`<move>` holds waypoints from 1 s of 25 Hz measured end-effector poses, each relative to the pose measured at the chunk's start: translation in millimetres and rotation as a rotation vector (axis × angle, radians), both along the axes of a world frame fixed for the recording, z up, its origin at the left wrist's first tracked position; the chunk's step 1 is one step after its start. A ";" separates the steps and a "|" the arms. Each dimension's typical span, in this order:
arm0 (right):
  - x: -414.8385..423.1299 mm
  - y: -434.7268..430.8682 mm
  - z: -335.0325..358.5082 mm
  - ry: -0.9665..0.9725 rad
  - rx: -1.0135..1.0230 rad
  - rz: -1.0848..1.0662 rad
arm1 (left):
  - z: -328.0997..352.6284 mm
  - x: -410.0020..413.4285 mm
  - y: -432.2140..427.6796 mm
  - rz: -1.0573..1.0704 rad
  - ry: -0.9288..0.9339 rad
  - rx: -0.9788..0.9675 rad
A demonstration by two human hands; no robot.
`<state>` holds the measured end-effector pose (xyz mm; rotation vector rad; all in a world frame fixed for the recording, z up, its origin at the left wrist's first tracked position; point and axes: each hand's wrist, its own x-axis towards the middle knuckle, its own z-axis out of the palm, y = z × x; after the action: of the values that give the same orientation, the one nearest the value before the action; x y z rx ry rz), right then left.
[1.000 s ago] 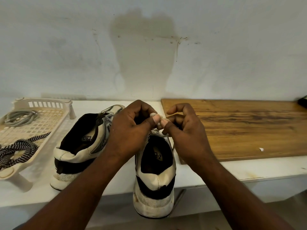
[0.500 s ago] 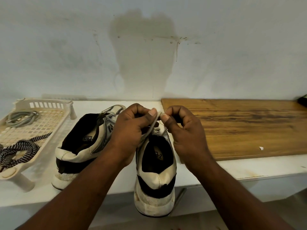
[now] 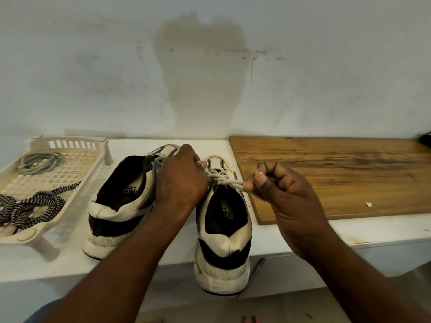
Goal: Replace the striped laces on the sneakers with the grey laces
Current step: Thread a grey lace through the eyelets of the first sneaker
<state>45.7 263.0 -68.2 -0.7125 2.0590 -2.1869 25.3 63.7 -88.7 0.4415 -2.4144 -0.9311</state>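
Right hand (image 3: 286,190) pinches pale grey cord lace (image 3: 229,181) running taut to 9 o'clock, left hand (image 3: 180,180) gripping it atop white-black leather sneaker (image 3: 224,229).

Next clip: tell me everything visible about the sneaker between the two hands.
The sneaker stands upright, toe to the wall, its heel overhanging the edge of the white counter. Cream leather-like upper, black heel band and lining, scuffed, dirty pale sole. A pale lace is threaded at its top eyelets; the right hand pinches one end taut, the left hand grips the lace at the tongue.
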 end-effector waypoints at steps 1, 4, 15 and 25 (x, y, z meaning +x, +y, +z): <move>1.2 3.0 -2.0 -0.011 0.027 -0.004 | -0.2 -1.0 0.2 -0.003 -0.008 -0.044; 2.4 8.4 -8.6 -0.046 0.043 0.003 | -1.6 -3.5 2.8 -0.005 -0.010 -0.130; -1.6 12.1 -5.2 0.330 0.744 -0.249 | 12.3 25.4 -19.9 -0.478 -0.164 0.386; 13.5 -9.5 4.5 0.386 0.698 -0.101 | 21.2 53.6 -13.8 -0.538 -0.187 0.426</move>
<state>59.3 253.5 -63.6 -0.9887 2.8384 -1.2489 79.0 49.9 -67.5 0.0093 -2.5471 -1.7202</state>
